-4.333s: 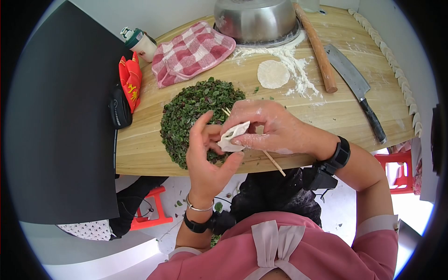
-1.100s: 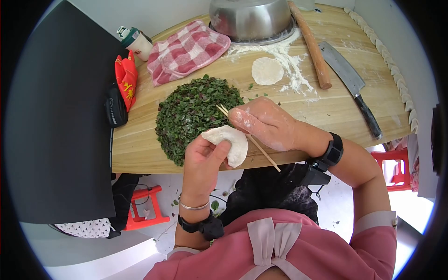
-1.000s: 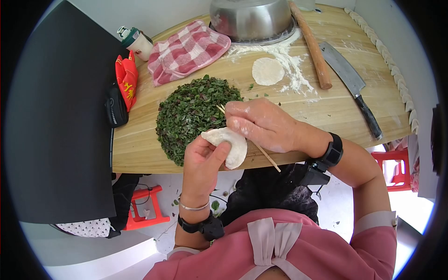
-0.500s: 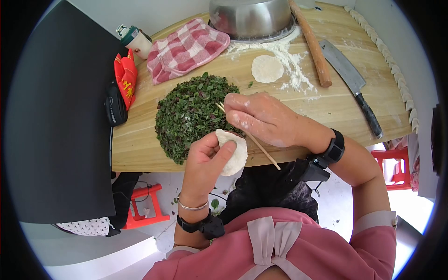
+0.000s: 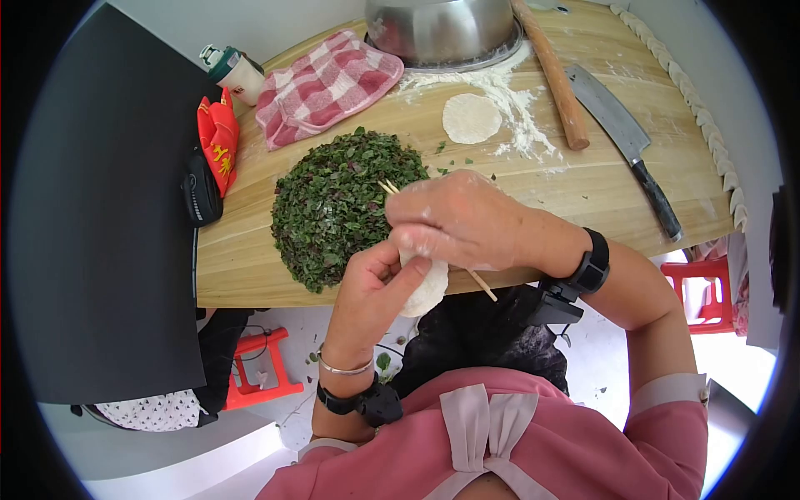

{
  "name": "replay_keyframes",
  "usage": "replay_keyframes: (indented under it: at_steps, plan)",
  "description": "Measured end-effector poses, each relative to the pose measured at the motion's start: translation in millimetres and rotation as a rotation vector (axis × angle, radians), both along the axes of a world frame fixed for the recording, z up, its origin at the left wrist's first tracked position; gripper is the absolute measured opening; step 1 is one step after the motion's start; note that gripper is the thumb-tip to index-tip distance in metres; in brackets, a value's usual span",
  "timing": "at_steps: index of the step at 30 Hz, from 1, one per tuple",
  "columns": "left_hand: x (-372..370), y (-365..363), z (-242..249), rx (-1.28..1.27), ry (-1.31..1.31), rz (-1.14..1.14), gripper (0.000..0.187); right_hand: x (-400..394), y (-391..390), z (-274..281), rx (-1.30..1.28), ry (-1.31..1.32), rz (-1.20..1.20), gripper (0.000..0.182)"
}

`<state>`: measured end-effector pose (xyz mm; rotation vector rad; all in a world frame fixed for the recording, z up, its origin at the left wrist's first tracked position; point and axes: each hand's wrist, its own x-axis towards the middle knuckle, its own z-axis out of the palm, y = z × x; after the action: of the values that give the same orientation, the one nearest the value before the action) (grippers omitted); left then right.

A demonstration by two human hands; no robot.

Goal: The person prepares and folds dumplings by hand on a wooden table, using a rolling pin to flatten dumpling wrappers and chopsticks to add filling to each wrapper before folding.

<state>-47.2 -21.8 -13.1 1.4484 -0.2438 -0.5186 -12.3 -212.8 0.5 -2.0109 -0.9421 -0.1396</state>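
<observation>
My left hand (image 5: 367, 287) grips a dough wrapper (image 5: 427, 294) between thumb and fingers at the table's near edge. Over its upper side lies my right hand (image 5: 458, 218), curled round a pair of chopsticks (image 5: 482, 286). Their tips poke out past the knuckles at the left and their other ends below the palm. The right fingertips meet the wrapper's top edge; what is inside the wrapper is hidden. Just left of both hands sits a heap of chopped green leaves (image 5: 337, 204). Another flat dough round (image 5: 472, 118) lies beyond on the table.
A wooden rolling pin (image 5: 554, 79) and a cleaver (image 5: 612, 112) lie at the right. Folded dumplings (image 5: 704, 117) line the table's right rim. At the back are a metal basin (image 5: 442, 32), scattered flour (image 5: 521, 104), a checked cloth (image 5: 329, 87) and a bottle (image 5: 236, 73).
My right hand has moved slightly down and left, from above the wrapper onto its upper edge. Its fingers now cover the wrapper's top. The view has shifted slightly.
</observation>
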Motion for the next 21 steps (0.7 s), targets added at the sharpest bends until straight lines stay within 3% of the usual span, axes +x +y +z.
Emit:
replay_keyframes:
  at_steps: [4, 6, 12, 17, 21]
  plan:
    - [-0.1, -3.3, 3.0, -0.050, 0.032, 0.091, 0.020, 1.7, -1.5, -2.9, 0.134, 0.087, -0.067, 0.039]
    - [0.7, -3.5, 3.0, -0.075, 0.018, 0.109, 0.020, 4.3, -3.2, -2.4, -0.022, 0.010, 0.007, 0.032]
    - [0.0, 0.2, 1.4, -0.081, 0.008, 0.069, 0.022, 4.1, 0.6, -7.6, 0.088, -0.008, 0.108, 0.020]
    - [0.0, -4.9, 4.5, -0.080, -0.017, 0.061, 0.020, 2.1, -1.5, -4.8, 0.006, -0.005, 0.017, 0.025]
    - [-0.7, -5.8, -1.5, -0.047, -0.057, 0.268, 0.016, 5.4, -2.4, -10.9, -0.066, -0.006, -0.079, 0.030]
